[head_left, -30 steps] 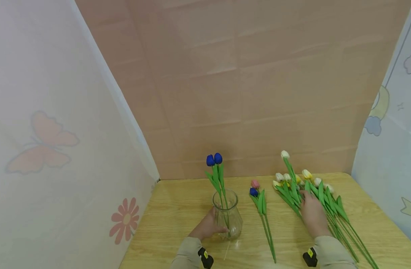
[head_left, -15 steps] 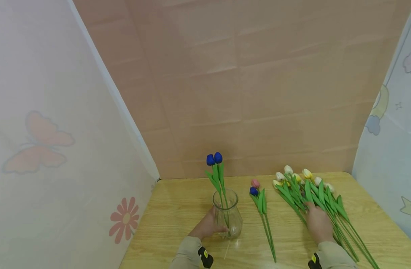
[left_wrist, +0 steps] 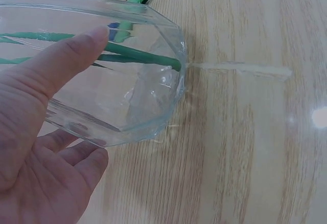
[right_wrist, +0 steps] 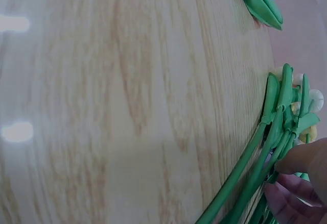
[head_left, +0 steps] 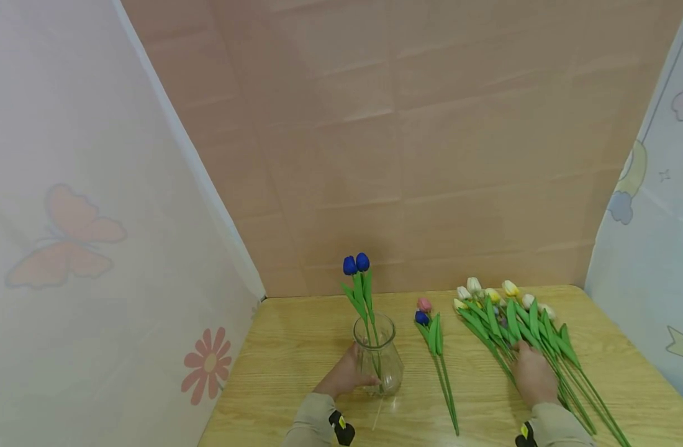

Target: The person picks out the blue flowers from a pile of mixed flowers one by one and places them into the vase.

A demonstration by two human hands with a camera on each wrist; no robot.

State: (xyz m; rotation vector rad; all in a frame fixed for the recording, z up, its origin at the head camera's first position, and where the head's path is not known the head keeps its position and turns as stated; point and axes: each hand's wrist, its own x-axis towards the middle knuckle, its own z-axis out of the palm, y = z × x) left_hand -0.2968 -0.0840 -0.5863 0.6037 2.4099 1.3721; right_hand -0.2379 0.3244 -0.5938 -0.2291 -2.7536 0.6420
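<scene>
My left hand holds the side of a clear glass vase, thumb across its near face and fingers behind, as the left wrist view shows. Two blue tulips stand in the vase, their green stems reaching its base. At the right, my right hand is among a pile of white and yellow tulips. Its thumb and fingers pinch a green tulip stem below the leaves. A white tulip head lies at the far end of that bunch.
One pink tulip and one blue tulip lie side by side between the vase and the pile. The wooden table meets a brown backdrop, with printed white sheets at both sides.
The raised white tulip has come down onto the pile and shifted slightly left. My right hand has drawn back toward me and a little right. The left hand and vase stay put.
</scene>
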